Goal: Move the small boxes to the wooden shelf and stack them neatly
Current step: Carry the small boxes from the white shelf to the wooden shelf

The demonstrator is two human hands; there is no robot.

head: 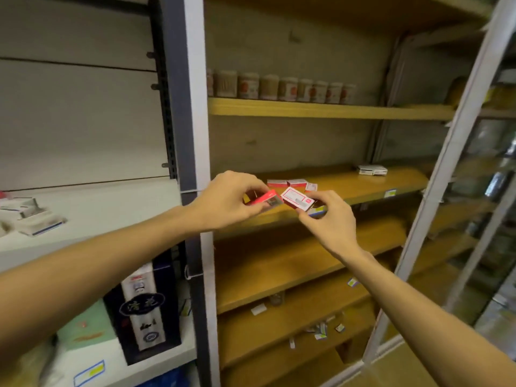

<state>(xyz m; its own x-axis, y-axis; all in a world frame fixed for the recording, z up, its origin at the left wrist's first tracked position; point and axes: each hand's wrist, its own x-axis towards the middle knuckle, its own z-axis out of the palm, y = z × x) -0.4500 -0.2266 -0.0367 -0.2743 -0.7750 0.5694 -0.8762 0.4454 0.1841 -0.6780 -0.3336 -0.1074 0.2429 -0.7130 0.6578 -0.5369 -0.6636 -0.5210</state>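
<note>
Left hand [223, 201] grip pinching red box [264, 201], right hand [329, 219] grip pinching white-faced box [297, 201], above wooden shelf [363, 185]

Print on the 2 small red-and-white cardboard boxes [282, 201] is blurred and unreadable. The left hand [226, 201] covers the left box's far end; the right hand [326, 216] hides the other's lower corner. Labels on the row of round beige jars [282, 86] cannot be read. Small scattered items on the lowest wooden shelf board [321, 329] are too small to identify. Both forearms are cut off by the frame edges.
</note>
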